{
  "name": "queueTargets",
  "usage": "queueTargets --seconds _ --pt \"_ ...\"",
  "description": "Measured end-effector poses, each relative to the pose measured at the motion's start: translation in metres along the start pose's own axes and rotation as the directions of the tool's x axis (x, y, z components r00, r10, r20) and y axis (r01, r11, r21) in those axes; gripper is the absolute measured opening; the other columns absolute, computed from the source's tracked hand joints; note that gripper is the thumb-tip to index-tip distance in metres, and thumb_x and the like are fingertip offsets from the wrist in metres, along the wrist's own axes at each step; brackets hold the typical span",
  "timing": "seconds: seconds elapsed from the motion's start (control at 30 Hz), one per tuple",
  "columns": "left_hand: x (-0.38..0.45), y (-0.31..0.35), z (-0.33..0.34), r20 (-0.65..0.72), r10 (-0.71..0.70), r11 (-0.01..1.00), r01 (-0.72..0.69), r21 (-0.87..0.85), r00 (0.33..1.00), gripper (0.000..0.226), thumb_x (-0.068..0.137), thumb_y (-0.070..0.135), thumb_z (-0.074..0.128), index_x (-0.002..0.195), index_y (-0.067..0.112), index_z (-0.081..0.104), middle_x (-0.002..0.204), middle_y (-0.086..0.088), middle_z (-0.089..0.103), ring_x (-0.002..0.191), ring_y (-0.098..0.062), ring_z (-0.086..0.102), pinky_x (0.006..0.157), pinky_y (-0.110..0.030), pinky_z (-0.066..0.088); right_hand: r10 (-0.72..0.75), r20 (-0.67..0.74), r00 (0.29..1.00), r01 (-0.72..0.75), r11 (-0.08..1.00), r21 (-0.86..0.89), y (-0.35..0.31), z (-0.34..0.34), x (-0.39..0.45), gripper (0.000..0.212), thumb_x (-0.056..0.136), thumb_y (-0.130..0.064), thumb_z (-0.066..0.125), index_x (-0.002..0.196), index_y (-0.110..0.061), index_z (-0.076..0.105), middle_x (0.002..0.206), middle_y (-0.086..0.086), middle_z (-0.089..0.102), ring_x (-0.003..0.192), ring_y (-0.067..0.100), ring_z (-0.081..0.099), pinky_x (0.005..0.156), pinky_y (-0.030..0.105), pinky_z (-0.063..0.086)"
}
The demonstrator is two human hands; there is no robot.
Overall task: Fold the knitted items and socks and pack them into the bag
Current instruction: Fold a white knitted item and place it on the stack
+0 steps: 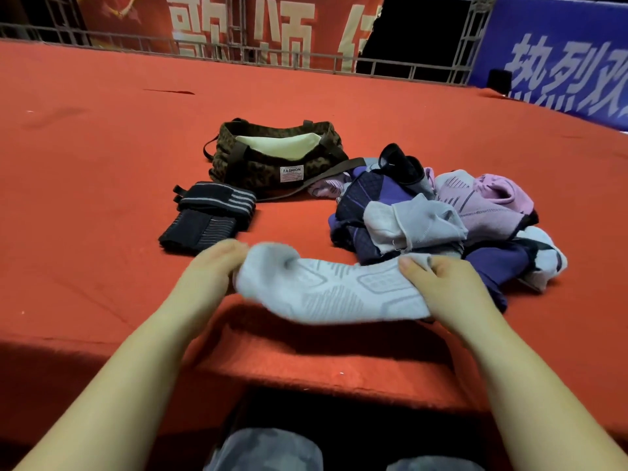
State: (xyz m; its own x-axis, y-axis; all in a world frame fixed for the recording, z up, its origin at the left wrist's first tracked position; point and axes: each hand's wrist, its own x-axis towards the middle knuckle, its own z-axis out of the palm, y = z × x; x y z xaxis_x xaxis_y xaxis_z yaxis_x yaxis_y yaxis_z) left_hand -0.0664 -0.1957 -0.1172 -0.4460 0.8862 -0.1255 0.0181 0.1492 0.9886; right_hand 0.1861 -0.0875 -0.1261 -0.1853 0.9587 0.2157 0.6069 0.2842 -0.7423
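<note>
A pale grey sock (pixel 331 288) (patterned) is held stretched above the red surface (pixel 102 164), left hand (pixel 210 270) and right hand (pixel 445 283) each pinching one end. A leopard-print bag (pixel 275 158) sits open behind, a sock pile (pixel 441 215) just right of it.

The person has two bare forearms (pixel 163 338) without sleeves, no rings or watch visible, and wears grey mottled trousers (pixel 268 450) on the knees.

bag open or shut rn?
Open: the bag gapes at the top, its pale lining showing between the straps. Contents cannot be told.
</note>
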Motion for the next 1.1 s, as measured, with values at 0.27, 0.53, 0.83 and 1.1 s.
queueTargets --seconds 0.27,0.53,0.83,1.1 --pt "0.001 -0.016 -0.002 -0.125 0.139 0.774 -0.029 0.633 0.982 0.058 0.069 0.075 0.057 0.087 0.019 0.059 0.071 0.006 0.065 0.073 -0.016 0.06 0.069 -0.034 0.046 0.072 0.054 0.996 -0.069 0.997 -0.041 0.003 -0.001 -0.027 0.054 0.083 -0.052 0.059 0.052 -0.018 0.03 0.052 -0.005 0.032 0.051 0.011 0.03 0.05 0.03 0.024" --pt "0.025 -0.003 0.032 0.154 0.223 0.392 -0.233 0.89 0.963 0.028 0.082 0.042 0.065 0.106 0.027 0.066 0.114 0.001 0.063 0.107 -0.02 0.055 0.093 -0.032 0.043 -0.056 -0.047 0.997 0.053 0.996 -0.076 0.005 0.006 -0.024 0.046 0.088 -0.033 0.06 0.056 -0.011 0.037 0.051 0.0 0.036 0.053 0.014 0.034 0.05 0.026 0.027" --pt "0.019 -0.01 0.002 -0.088 0.136 0.99 -0.134 0.036 0.987 0.019 0.092 0.02 0.059 0.079 0.014 0.07 0.075 0.002 0.072 0.065 -0.009 0.061 0.06 -0.02 0.051 -0.013 -0.181 0.983 0.036 0.991 0.128 0.014 -0.005 -0.028 0.067 0.081 -0.06 0.055 0.078 0.006 0.057 0.078 0.027 0.062 0.065 0.017 0.046 0.066 0.045 0.044" --pt "0.003 -0.008 0.007 0.053 0.145 0.974 -0.133 -0.185 0.988 0.027 0.097 0.016 0.045 0.075 0.016 0.06 0.069 0.001 0.06 0.063 -0.011 0.052 0.06 -0.024 0.041 -0.079 -0.155 0.985 0.083 0.996 0.017 0.007 -0.012 -0.035 0.033 0.078 -0.038 0.069 0.105 -0.02 0.059 0.106 0.004 0.059 0.092 0.014 0.052 0.084 0.028 0.04"
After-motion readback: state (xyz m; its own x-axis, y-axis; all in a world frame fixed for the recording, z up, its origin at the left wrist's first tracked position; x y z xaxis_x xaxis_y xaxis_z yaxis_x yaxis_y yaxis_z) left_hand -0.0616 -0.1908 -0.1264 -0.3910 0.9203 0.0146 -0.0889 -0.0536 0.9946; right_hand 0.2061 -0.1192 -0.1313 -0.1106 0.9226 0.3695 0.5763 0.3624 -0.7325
